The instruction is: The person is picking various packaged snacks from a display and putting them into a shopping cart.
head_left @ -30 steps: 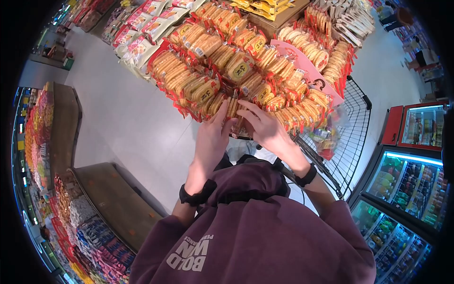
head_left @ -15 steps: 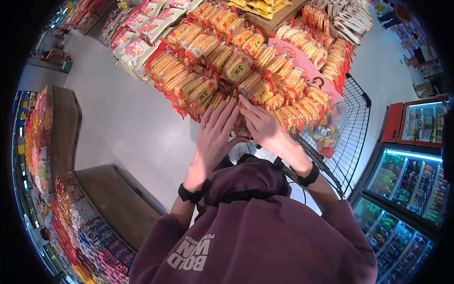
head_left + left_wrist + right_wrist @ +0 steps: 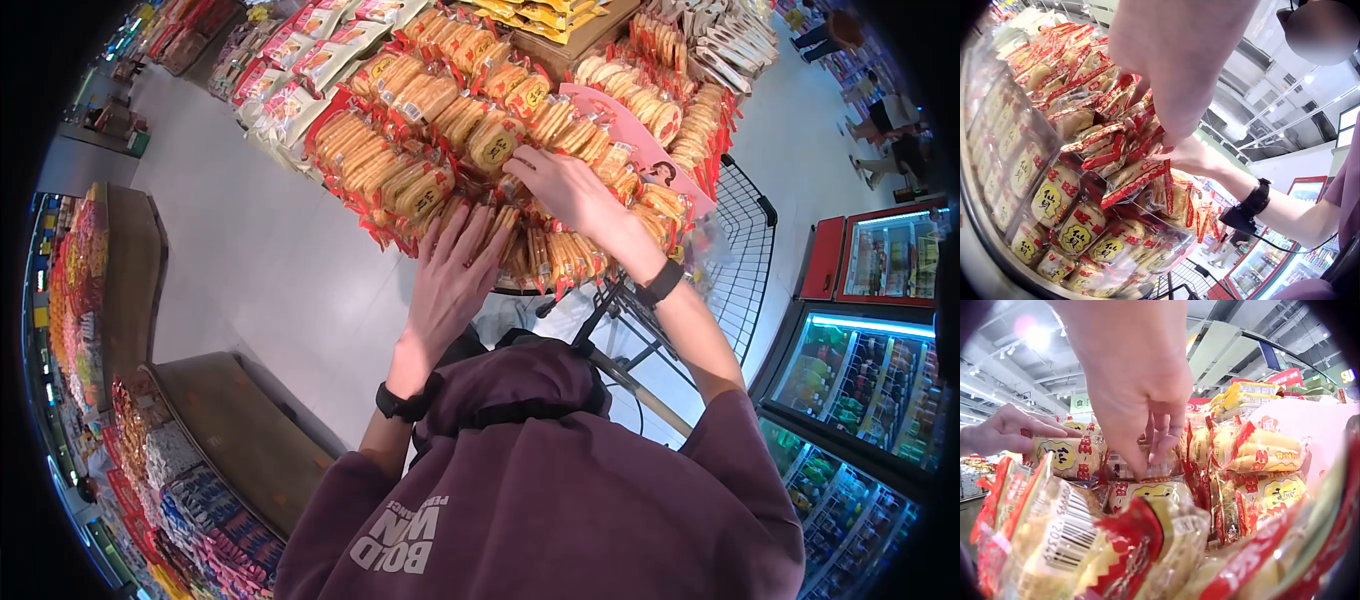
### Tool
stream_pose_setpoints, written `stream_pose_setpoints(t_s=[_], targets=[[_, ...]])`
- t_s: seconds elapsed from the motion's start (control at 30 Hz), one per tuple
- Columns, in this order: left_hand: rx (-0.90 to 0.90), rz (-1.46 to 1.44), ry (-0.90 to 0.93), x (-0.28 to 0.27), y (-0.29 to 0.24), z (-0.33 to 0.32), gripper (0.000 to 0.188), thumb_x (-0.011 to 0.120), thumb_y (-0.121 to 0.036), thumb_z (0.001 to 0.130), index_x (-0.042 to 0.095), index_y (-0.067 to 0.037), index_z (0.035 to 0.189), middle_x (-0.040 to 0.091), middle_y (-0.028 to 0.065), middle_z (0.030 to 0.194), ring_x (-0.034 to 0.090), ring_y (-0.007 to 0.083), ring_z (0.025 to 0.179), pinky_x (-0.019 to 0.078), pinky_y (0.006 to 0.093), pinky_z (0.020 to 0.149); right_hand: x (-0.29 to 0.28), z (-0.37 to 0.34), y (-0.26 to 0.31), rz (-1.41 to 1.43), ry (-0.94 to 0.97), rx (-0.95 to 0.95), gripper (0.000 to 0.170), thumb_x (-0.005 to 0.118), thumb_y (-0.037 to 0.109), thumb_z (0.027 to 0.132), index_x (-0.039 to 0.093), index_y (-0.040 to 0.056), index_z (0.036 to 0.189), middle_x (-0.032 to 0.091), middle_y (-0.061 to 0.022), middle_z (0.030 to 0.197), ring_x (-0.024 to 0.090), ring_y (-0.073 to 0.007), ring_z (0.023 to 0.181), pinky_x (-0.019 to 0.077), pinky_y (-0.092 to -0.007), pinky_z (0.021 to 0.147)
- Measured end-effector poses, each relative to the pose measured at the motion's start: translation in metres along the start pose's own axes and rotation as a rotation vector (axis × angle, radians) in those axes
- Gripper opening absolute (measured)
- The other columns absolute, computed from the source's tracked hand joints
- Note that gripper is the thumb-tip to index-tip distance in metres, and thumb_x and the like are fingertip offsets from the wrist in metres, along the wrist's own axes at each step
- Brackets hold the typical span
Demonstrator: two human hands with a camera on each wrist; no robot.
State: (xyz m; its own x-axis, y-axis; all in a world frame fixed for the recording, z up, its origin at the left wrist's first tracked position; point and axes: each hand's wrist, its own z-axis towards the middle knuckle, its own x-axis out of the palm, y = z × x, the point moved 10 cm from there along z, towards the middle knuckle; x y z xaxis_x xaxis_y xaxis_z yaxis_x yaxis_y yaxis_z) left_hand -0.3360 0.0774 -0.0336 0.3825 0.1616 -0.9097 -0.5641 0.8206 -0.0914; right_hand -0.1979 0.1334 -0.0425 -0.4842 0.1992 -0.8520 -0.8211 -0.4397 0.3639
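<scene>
Packed rows of cracker packets lie left of the pink divider. Left hand, farther left of divider, rests on packets, fingers straight, slightly apart. Right hand, nearer divider, fingers bent down among packets; cannot tell if clamped on one.

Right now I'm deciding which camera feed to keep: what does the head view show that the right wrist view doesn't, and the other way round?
Only the head view shows the black wire cart, the lit drinks coolers and the white lettering on the purple top.

Only the right wrist view shows the ceiling, with a bright lamp, and a green sign.

Both show the left grip and right grip at the red-trimmed cracker packs, with yellow bags beyond.
</scene>
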Motion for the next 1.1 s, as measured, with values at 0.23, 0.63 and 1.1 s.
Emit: stream_pose_setpoints(t_s=[0.23,0.63,1.1], targets=[[-0.055,-0.052,-0.063,0.000,0.008,-0.003,0.045,0.072,-0.013,0.087,0.064,-0.016,0.131,0.056,0.0095,0.144,0.051,0.0291,0.134,0.0373,0.0493,0.111,-0.025,-0.015,-0.011,0.172,-0.158,0.042,0.033,0.058,-0.003,0.081,0.058,0.0032,0.114,0.064,-0.0177,0.098,0.064,-0.0396,0.087,0.0520,-0.0466,0.073],[-0.063,-0.044,-0.047,0.010,0.011,0.000,0.049,0.064,-0.013,0.092,0.054,-0.005,0.139,0.055,0.0105,0.144,0.047,0.0274,0.137,0.0302,0.0471,0.117,-0.030,-0.042,0.040,0.356,0.078,0.032,0.035,0.057,-0.005,0.078,0.062,0.0041,0.112,0.062,-0.0133,0.111,0.066,-0.0338,0.094,0.0550,-0.0420,0.076],[0.013,-0.120,-0.063,0.003,-0.006,0.006,0.058,0.077,-0.026,0.084,0.058,-0.011,0.137,0.055,0.0111,0.141,0.049,0.0290,0.133,0.0344,0.0479,0.114,-0.005,-0.069,0.023,0.593,-0.181,0.238,0.034,0.076,0.013,0.083,0.062,-0.0004,0.111,0.061,-0.0148,0.108,0.067,-0.0266,0.084,0.0554,-0.0357,0.074]])
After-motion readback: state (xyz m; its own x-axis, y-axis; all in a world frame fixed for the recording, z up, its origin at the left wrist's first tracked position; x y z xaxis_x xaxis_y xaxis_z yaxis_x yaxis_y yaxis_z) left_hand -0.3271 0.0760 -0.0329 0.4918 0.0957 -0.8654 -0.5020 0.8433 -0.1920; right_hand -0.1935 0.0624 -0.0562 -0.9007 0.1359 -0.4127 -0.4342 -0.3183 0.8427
